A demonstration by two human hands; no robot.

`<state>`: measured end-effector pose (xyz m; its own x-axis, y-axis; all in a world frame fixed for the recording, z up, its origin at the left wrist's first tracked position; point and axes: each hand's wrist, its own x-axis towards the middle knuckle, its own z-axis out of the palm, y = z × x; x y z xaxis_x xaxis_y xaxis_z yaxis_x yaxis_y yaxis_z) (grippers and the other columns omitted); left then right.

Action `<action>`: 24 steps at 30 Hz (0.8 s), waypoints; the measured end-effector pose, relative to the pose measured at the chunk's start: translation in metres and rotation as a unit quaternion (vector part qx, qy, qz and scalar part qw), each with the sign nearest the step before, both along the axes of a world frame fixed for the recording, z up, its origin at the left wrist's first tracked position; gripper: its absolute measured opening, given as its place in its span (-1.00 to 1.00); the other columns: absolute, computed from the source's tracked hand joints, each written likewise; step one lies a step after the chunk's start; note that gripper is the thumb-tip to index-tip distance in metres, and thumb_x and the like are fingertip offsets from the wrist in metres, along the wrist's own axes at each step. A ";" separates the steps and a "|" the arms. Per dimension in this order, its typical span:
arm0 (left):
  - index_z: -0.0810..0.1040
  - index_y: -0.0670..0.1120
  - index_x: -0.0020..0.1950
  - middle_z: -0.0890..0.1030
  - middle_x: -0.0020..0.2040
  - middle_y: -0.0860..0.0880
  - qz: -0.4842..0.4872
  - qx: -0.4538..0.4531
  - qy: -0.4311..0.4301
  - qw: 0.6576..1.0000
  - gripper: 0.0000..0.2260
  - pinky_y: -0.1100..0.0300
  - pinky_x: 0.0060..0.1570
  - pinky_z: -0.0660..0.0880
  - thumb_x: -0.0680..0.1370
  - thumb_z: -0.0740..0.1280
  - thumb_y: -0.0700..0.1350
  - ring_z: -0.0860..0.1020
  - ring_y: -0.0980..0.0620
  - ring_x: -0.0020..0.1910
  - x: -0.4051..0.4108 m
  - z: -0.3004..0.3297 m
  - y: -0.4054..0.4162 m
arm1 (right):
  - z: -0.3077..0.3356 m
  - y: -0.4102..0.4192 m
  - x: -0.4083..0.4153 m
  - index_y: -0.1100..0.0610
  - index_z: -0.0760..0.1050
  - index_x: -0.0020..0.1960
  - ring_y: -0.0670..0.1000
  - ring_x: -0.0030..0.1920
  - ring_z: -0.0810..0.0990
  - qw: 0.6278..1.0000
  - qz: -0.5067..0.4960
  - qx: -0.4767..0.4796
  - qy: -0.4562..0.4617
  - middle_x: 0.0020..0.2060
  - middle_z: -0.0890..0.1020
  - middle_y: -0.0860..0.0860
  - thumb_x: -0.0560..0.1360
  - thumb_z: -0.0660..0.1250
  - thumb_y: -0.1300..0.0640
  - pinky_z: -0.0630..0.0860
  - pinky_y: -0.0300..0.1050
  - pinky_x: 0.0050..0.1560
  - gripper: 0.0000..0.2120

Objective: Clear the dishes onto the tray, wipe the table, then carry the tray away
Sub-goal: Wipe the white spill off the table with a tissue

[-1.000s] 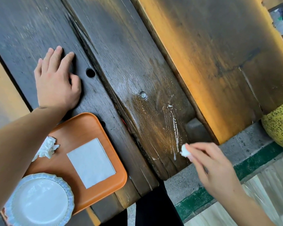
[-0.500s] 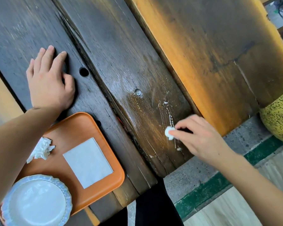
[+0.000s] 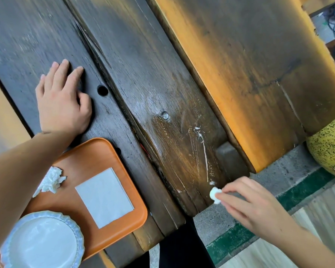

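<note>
Dark, weathered planks make up the bench (image 3: pixel 147 78), with an orange-lit board along its far side and a grey concrete floor with a green stripe (image 3: pixel 302 188) below its end. On the plank nearest the person, the left hand (image 3: pixel 61 102) rests flat, fingers straight and released, beside a round hole (image 3: pixel 102 90) in the wood. Just below that hand an orange tray (image 3: pixel 97 157) sits at the bench's near edge, carrying a flat white napkin (image 3: pixel 104 197), a crumpled tissue (image 3: pixel 49 180) and a white plate (image 3: pixel 42 241) with a scalloped rim at its lower corner. At the end of the middle plank, the right hand (image 3: pixel 249 206) pinches a small white wad of tissue (image 3: pixel 215 192) between fingers and thumb, held right at the plank's edge. Thin white streaks (image 3: pixel 202 149) run up the wood from there.
</note>
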<state>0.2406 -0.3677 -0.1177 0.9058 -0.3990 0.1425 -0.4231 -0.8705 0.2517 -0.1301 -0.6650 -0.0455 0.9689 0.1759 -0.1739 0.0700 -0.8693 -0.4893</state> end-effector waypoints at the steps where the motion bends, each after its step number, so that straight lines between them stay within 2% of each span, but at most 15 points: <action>1: 0.38 -0.03 0.52 0.31 0.59 -0.12 0.000 0.001 0.000 1.000 -0.49 -0.07 0.56 0.04 0.53 0.17 -0.12 0.20 -0.15 0.60 0.000 0.000 0.000 | -0.002 0.000 -0.001 0.11 0.63 0.14 0.02 -0.10 0.56 1.000 0.004 -0.004 0.000 -0.04 0.62 0.01 0.54 0.33 0.15 0.53 -0.03 -0.22 -0.79; 6: 0.38 -0.03 0.52 0.31 0.59 -0.12 0.002 0.003 0.000 1.000 -0.48 -0.07 0.56 0.04 0.53 0.17 -0.11 0.19 -0.14 0.61 0.001 -0.001 0.000 | -0.018 -0.010 0.052 0.14 0.65 0.10 0.00 -0.11 0.52 0.999 -0.013 -0.009 -0.036 -0.07 0.63 0.01 0.55 0.33 0.14 0.51 -0.05 -0.24 -0.80; 13: 0.39 -0.04 0.51 0.32 0.58 -0.13 -0.001 -0.003 -0.003 1.000 -0.49 -0.08 0.56 0.07 0.53 0.17 -0.12 0.20 -0.14 0.61 0.001 -0.002 0.000 | -0.021 -0.032 0.133 0.19 0.66 0.11 0.08 -0.03 0.54 0.992 -0.044 -0.046 -0.107 -0.02 0.63 0.09 0.58 0.36 0.18 0.51 0.00 -0.14 -0.83; 17: 0.38 -0.04 0.51 0.32 0.59 -0.13 -0.001 0.001 -0.001 1.000 -0.48 -0.08 0.55 0.07 0.53 0.16 -0.11 0.20 -0.15 0.60 0.001 -0.002 0.000 | -0.012 -0.027 0.112 0.22 0.66 0.10 0.06 -0.04 0.53 0.992 -0.063 -0.036 -0.104 -0.03 0.62 0.08 0.58 0.35 0.19 0.51 -0.02 -0.12 -0.83; 24: 0.38 -0.04 0.52 0.30 0.59 -0.13 -0.001 0.007 0.007 1.000 -0.47 -0.10 0.55 0.06 0.53 0.15 -0.09 0.19 -0.16 0.61 0.001 0.000 0.000 | 0.000 0.004 0.017 0.17 0.65 0.02 0.00 -0.06 0.56 0.996 -0.085 -0.004 -0.016 -0.04 0.60 0.00 0.51 0.38 0.14 0.55 -0.06 -0.12 -0.85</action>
